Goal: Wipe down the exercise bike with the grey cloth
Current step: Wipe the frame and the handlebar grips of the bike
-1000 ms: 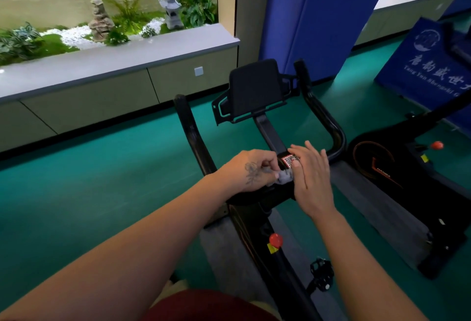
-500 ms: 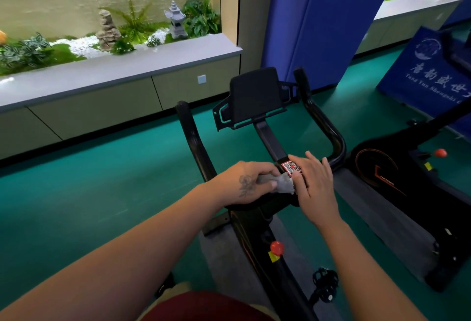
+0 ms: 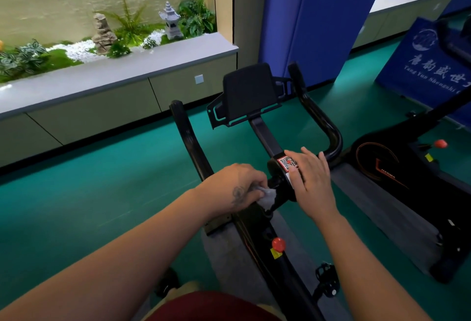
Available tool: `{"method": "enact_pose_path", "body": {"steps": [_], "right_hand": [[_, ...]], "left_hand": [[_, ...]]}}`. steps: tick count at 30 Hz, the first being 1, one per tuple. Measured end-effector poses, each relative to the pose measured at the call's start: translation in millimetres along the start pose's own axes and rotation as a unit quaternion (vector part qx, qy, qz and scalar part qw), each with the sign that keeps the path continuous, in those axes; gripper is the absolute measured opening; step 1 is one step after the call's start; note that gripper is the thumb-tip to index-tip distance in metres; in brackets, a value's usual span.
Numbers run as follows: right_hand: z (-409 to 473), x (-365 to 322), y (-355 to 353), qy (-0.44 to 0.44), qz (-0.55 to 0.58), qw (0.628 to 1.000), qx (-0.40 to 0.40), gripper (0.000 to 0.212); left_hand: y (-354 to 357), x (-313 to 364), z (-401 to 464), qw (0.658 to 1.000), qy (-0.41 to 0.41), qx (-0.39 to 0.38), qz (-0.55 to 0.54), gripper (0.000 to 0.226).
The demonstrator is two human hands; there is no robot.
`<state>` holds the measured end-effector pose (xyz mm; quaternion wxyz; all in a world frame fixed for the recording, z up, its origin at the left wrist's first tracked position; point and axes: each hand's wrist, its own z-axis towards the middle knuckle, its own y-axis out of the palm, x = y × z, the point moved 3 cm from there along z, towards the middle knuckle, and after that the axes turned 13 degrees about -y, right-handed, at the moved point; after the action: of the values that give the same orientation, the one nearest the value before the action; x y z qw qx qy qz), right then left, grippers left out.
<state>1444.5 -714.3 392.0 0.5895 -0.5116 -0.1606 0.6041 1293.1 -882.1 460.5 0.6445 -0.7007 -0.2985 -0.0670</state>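
cloth bunched in left hand at the handlebar hub

handling, as a judgement: the grey cloth (image 3: 266,196) looks thin, soft and very light — it crumples to nothing in the grip and should drape over tubes and edges. no risk of damage to it; the likelier trouble is losing it from a loose hold, or snagging it on the hub hardware. best held as now, wadded in the palm with a free flap left out to do the rubbing.

the exercise bike (image 3: 257,132) reads as stiff, heavy and glossy black; it should not shift under wiping pressure. smooth painted tubes probably let the cloth slide easily.

state: left hand (image 3: 235,189) has its fingers curled round the cloth, only a pale crumpled corner showing just past the fingertips, touching the dark centre of the handlebar clamp. right hand (image 3: 312,179) lies flat on the clamp block, fingers straight and slightly apart, fingertips beside the qr sticker (image 3: 287,163) — apparently steadying.

looks: cloth is light grey, wrinkled, mostly hidden. bike has curved handlebars, a black tablet holder beyond the fingers, and a red knob (image 3: 278,243) on the frame nearer the person.
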Motion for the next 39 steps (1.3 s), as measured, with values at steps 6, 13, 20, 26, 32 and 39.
{"method": "enact_pose_path", "body": {"steps": [6,13,20,26,32,39], "right_hand": [[-1,1,1,-0.007,0.002,1.000,0.003,0.044],[0,1,1,-0.012,0.015,1.000,0.011,0.040],[-34,-35,-7,0.087,0.094,0.977,0.171,0.026],[-104,-87,10,0.225,0.353,0.901,0.112,0.034],[-113,-77,33,0.314,0.413,0.851,0.087,0.024],[-104,-74,23,0.309,0.358,0.865,0.167,0.025]], "left_hand": [[5,4,10,0.999,-0.035,0.006,-0.031,0.011],[-8,-8,-53,0.986,0.007,0.124,-0.112,0.018],[38,0,-86,0.772,-0.193,0.025,-0.605,0.007],[84,0,-74,0.693,-0.279,-0.040,-0.663,0.011],[119,5,-54,0.669,-0.325,0.010,-0.668,0.045],[132,13,-47,0.489,-0.330,0.005,-0.807,0.044]]}}
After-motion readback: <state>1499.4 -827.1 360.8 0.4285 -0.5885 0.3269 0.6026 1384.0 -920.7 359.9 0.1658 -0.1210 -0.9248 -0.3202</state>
